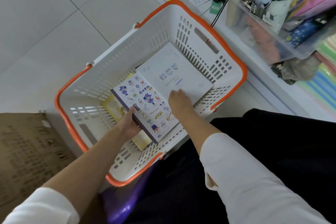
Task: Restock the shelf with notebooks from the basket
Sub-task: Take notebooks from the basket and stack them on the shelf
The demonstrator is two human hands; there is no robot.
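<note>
A white basket (127, 45) with orange handles stands on the floor in front of me. Inside it lie a white notebook (181, 71), a notebook with cartoon witch stickers on its cover (145, 103) and a yellow notebook (112, 104) beneath. My left hand (130, 122) grips the left edge of the sticker notebook, thumb on the cover, lifting it slightly. My right hand (179, 102) reaches into the basket with its fingers resting on the near edge of the white notebook.
A shelf unit (263, 85) runs along the right, with a clear bin of pouches (272, 29) and coloured folders (325, 78). A brown cardboard box (27, 151) sits at the left. A purple stool (123, 203) is under me. White floor tiles lie beyond the basket.
</note>
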